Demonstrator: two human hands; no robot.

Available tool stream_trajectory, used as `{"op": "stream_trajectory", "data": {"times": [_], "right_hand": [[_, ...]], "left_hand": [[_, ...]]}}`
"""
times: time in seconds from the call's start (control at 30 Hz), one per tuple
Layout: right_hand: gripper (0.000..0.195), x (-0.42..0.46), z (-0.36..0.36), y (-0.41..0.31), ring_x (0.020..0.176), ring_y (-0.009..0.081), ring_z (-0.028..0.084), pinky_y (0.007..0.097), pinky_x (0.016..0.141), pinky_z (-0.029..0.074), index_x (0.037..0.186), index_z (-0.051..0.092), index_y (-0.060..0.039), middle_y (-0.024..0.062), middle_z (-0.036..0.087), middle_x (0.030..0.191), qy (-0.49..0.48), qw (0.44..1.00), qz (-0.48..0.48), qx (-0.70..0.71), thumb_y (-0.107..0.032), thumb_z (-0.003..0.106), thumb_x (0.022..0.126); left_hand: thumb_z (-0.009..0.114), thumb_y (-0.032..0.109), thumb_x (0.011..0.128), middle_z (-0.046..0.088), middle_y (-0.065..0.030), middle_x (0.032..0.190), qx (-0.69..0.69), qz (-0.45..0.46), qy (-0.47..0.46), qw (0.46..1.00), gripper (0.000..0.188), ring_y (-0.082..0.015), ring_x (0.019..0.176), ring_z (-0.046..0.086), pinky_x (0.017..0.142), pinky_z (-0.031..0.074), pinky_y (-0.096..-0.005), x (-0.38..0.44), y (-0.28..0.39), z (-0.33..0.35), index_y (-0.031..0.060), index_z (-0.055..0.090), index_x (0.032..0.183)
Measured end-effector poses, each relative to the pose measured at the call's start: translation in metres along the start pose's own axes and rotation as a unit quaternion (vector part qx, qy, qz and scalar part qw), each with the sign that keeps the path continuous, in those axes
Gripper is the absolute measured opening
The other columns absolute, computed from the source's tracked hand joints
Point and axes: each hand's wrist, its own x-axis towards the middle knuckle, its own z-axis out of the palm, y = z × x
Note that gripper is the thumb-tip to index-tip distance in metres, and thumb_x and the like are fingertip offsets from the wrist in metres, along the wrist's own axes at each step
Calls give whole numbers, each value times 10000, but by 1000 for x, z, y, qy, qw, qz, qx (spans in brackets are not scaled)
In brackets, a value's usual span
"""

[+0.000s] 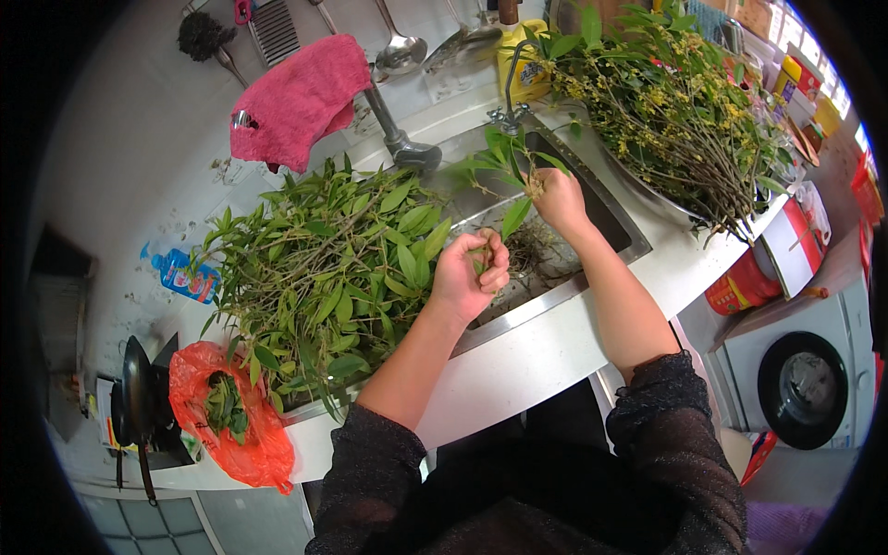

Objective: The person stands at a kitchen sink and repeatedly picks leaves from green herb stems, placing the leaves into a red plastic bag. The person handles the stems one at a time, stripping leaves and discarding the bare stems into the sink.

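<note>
My right hand is closed around the stem of a small leafy sprig, held over the stainless-steel sink. My left hand is curled just to the left and nearer me, with a bit of green between its fingers; how firmly it grips cannot be told. Below the hands, thin twigs and debris lie in the sink. A large heap of leafy branches covers the left side. To the right, branches with small yellow flowers fill a wide metal basin. A red plastic bag holds loose leaves.
A faucet with a pink towel near it stands behind the sink. A yellow bottle is at the back, a blue bottle at the left. Pans stand far left; a washing machine is lower right.
</note>
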Motion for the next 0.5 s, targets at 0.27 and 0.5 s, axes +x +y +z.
{"op": "stream_trajectory", "data": {"times": [0.27,0.5], "right_hand": [[138,-10,7,-10,645,355,608,422,575,481,838,687,-115,169,613,665,0,983,-177,41,-231,633,789],[169,-19,9,-22,607,333,601,415,541,470,861,705,-158,145,620,666,-39,984,-169,-34,-277,589,832]], "left_hand": [[420,331,963,560,-76,679,104,-20,27,994,325,-109,436,365,413,269,-229,1,3,7,43,559,907],[463,250,970,465,-9,589,160,-1,29,987,234,-83,425,297,433,239,-218,0,-7,13,62,528,848]]}}
